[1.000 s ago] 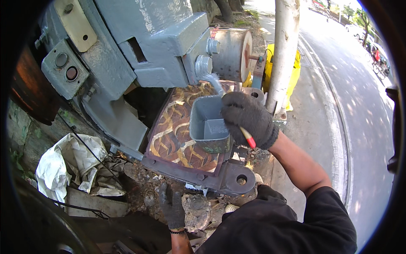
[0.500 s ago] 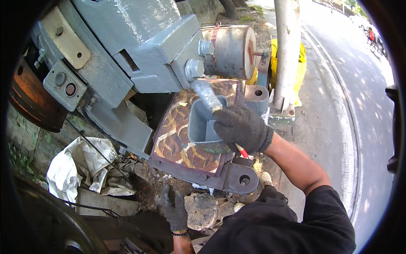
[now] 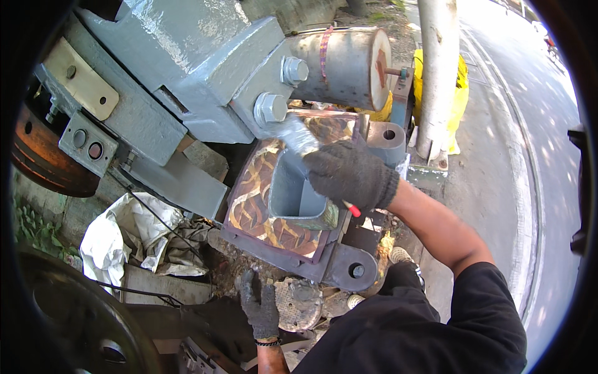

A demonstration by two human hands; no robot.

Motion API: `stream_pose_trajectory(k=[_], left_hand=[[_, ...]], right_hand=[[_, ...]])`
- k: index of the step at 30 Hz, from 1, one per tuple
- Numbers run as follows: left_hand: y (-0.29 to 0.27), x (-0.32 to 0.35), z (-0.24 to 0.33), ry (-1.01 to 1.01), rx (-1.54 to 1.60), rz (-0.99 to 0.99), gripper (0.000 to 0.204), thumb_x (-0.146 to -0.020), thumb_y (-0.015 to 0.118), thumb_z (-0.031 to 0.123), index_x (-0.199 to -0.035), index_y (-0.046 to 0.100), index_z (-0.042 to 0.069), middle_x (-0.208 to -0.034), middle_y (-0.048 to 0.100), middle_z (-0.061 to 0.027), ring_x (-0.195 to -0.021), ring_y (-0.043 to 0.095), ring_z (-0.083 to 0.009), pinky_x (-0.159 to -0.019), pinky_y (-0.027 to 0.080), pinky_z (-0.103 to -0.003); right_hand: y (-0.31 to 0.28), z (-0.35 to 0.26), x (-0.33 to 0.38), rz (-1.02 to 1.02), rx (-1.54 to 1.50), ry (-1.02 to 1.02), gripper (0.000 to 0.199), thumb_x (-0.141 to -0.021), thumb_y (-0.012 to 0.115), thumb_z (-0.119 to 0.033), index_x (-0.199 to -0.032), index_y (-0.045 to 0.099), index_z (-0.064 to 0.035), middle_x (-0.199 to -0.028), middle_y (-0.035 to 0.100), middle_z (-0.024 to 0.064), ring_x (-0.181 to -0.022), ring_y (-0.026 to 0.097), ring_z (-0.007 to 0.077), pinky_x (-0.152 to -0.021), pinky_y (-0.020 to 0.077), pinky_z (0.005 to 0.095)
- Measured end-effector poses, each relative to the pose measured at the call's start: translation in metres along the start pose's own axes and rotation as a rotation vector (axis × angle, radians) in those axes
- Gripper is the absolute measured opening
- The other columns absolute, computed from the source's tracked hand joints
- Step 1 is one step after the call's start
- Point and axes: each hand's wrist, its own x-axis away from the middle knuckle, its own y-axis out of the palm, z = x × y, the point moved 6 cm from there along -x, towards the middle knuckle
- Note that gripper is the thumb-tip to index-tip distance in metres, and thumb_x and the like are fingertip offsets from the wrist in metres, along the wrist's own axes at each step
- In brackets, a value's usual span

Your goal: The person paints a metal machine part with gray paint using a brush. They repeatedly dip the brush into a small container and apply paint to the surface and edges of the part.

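In a dark knit glove, my right hand (image 3: 352, 176) is closed around a paintbrush (image 3: 290, 133), whose handle ends in a red tip. Its paint-wet bristles, blurred by motion, are just below the lower hex bolt (image 3: 271, 108) of a grey-painted machine (image 3: 230, 78); whether they touch it I cannot tell. Directly under the brush and hand stands a cut-open tub (image 3: 286, 201) with grey paint inside, on a brown-patterned board (image 3: 249, 218). My left hand (image 3: 260, 308), also gloved, is low in the view with fingers apart, holding nothing, near a round, rough disc (image 3: 300, 305).
A rusty cylinder (image 3: 341, 67) lies behind the board, beside a pale post (image 3: 438, 81) and a yellow bag (image 3: 461, 93). A crumpled white sack (image 3: 121, 234) is at the left. Thin cables cross there. A dark wheel (image 3: 81, 318) fills the lower left; the road runs along the right.
The brush has moved slightly left, its bristles now closer beneath the lower bolt. My right hand moved with it. The whole view has shifted a little; my left hand stays open.
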Motion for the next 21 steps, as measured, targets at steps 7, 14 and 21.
stream_pose_trajectory(k=[7,14,21], left_hand=[[0.038,0.016,0.003,-0.157,0.082,0.167,0.057,-0.094,0.074,0.0,-0.147,0.054,-0.004,-0.147,0.058,-0.0182,-0.135,0.058,-0.0284,-0.115,0.047,-0.041],[0.067,0.012,0.034,-0.213,-0.023,0.381,0.06,-0.093,0.073,-0.004,-0.149,0.051,-0.005,-0.15,0.057,-0.0184,-0.137,0.057,-0.0277,-0.117,0.046,-0.039],[0.079,0.036,0.113,-0.207,-0.461,0.517,0.059,-0.095,0.074,0.007,-0.148,0.053,-0.006,-0.15,0.057,-0.0223,-0.14,0.055,-0.0324,-0.118,0.043,-0.043]], right_hand=[[0.005,0.022,0.006,-0.077,-0.205,-0.149,0.029,-0.077,0.074,-0.027,-0.102,0.072,-0.0127,-0.114,0.068,0.008,-0.098,0.069,0.0276,-0.088,0.0559,0.0437],[-0.035,0.122,0.02,0.262,-0.635,-0.037,0.019,-0.084,0.076,-0.013,-0.102,0.071,-0.0102,-0.102,0.068,0.0107,-0.097,0.069,0.0297,-0.084,0.0565,0.0439],[-0.052,0.168,0.002,0.431,-0.891,0.076,0.02,-0.085,0.081,-0.012,-0.104,0.074,-0.0088,-0.105,0.071,0.011,-0.097,0.069,0.0282,-0.084,0.0551,0.0429]])
